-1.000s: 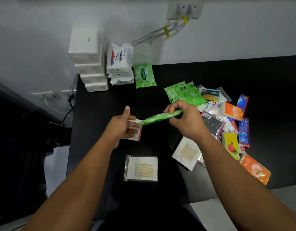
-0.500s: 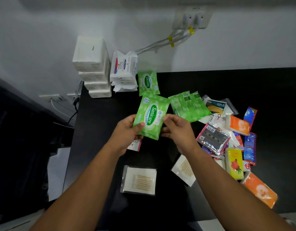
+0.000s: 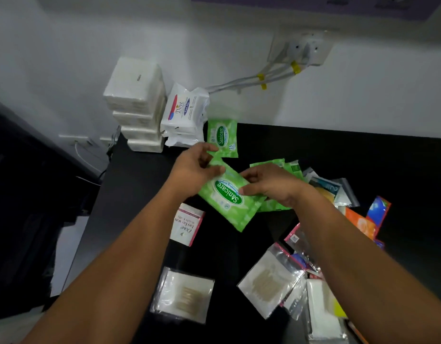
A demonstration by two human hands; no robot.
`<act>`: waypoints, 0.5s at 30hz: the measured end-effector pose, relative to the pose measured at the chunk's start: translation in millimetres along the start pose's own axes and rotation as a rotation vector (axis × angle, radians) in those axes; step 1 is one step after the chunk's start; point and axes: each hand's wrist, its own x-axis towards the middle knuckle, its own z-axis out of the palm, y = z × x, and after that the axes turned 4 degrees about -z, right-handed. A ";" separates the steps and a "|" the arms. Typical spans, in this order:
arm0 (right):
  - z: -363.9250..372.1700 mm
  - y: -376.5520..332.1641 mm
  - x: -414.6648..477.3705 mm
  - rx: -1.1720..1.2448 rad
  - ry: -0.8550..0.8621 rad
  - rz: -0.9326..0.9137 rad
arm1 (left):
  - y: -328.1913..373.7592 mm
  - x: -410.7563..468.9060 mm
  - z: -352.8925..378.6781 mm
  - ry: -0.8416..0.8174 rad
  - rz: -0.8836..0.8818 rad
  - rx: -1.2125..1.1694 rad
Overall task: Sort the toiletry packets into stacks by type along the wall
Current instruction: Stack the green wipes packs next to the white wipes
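Both hands hold one green Sanicare wipes packet (image 3: 228,198) above the black table (image 3: 338,155). My left hand (image 3: 193,168) pinches its far left end and my right hand (image 3: 266,186) grips its right edge. A second green Sanicare packet (image 3: 223,137) lies by the wall, just beyond my left hand. Left of it stand a stack of white Dove wipes packs (image 3: 184,115) and a taller stack of white tissue packs (image 3: 137,103). More green packets (image 3: 289,167) lie partly hidden behind my right hand.
A mixed pile of sachets (image 3: 360,219) covers the table's right side. A small Dove soap box (image 3: 187,224) lies under my left forearm, and two clear bags of cotton buds (image 3: 184,294) (image 3: 266,281) sit near the front. White cables (image 3: 251,80) run from a wall socket.
The held green packet has moved away from me toward the wall and tilted, its label now slanting. Both hands moved with it, the left reaching close to the packet by the wall.
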 end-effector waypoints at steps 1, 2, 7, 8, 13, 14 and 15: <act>-1.7 0.6 5.8 -0.044 0.002 -0.010 | 0.7 6.7 5.3 0.037 0.022 0.029; -3.6 2.3 12.2 -0.068 0.030 -0.022 | 0.9 12.0 9.9 0.073 0.043 0.084; -11.5 5.2 45.8 0.224 0.277 -0.009 | -11.6 13.3 36.0 0.408 0.010 0.098; -10.1 4.7 53.6 0.314 0.307 0.012 | -16.5 12.2 42.8 0.444 -0.061 0.035; 2.7 9.1 96.3 0.347 0.476 0.058 | -35.8 30.7 68.7 0.451 -0.174 -0.031; 2.6 11.1 103.8 0.278 0.523 0.038 | -35.2 37.9 70.7 0.458 -0.173 -0.015; 1.3 12.5 110.9 0.199 0.569 0.013 | -34.1 44.9 71.6 0.465 -0.172 0.001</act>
